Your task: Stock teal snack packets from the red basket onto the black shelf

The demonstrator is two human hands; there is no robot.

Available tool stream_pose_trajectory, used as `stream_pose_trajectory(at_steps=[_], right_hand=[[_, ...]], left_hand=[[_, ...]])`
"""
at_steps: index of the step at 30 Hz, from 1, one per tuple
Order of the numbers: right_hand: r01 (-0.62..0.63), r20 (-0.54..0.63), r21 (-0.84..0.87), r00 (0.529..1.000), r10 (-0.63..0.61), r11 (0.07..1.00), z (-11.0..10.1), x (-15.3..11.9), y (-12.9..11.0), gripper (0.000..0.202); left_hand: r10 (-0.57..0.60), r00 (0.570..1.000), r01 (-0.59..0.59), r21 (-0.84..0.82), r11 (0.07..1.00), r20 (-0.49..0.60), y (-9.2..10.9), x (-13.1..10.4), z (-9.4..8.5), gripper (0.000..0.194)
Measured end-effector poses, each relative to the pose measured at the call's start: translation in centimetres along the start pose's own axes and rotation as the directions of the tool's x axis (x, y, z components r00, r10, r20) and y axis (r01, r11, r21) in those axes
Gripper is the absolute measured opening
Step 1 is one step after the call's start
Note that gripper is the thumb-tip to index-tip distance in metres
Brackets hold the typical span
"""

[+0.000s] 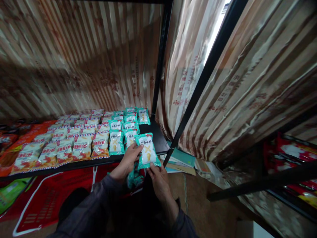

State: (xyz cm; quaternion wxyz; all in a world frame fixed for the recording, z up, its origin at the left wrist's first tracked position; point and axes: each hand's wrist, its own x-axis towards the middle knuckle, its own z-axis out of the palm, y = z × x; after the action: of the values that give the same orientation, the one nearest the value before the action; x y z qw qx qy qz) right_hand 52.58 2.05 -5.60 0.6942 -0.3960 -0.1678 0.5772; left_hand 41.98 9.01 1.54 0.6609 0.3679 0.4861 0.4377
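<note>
A teal and white snack bag is held upright between my two hands, in front of the shelf's edge. My left hand grips its left side, and my right hand pinches its bottom edge. Behind it, rows of matching teal bags lie on the black shelf. White and orange snack bags with striped edges fill the shelf to the left. More teal bags are below my left hand, partly hidden by it.
A red basket with white handles sits below the shelf, beside a green package. Black posts rise at the centre and right. Books lie near the post's foot. Red packages are at the far right.
</note>
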Motion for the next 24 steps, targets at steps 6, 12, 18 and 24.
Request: stream_pose_trajectory(at_steps=[6,12,18,24], right_hand=[[0.044,0.019,-0.06,0.999,-0.043,0.997,-0.7,2.4,-0.9,0.058],[0.246,-0.029,-0.4,0.959,-0.281,0.883,-1.3,6.4,-2.3,0.068],[0.376,0.153,-0.757,0.897,-0.415,0.534,-0.9,11.8,-4.6,0.061],[0.401,0.18,-0.79,0.874,-0.451,0.463,-0.1,16.6,-4.7,0.055]], left_hand=[[0.102,0.994,-0.105,-0.067,0.992,-0.044,-0.5,2.1,2.4,0.021],[0.18,0.978,-0.181,0.007,0.984,-0.103,-0.1,5.6,4.1,0.014],[0.317,0.941,-0.298,0.156,0.942,-0.119,-0.2,10.1,5.5,0.025],[0.344,0.917,-0.267,0.329,0.906,-0.202,-0.6,14.4,6.5,0.033]])
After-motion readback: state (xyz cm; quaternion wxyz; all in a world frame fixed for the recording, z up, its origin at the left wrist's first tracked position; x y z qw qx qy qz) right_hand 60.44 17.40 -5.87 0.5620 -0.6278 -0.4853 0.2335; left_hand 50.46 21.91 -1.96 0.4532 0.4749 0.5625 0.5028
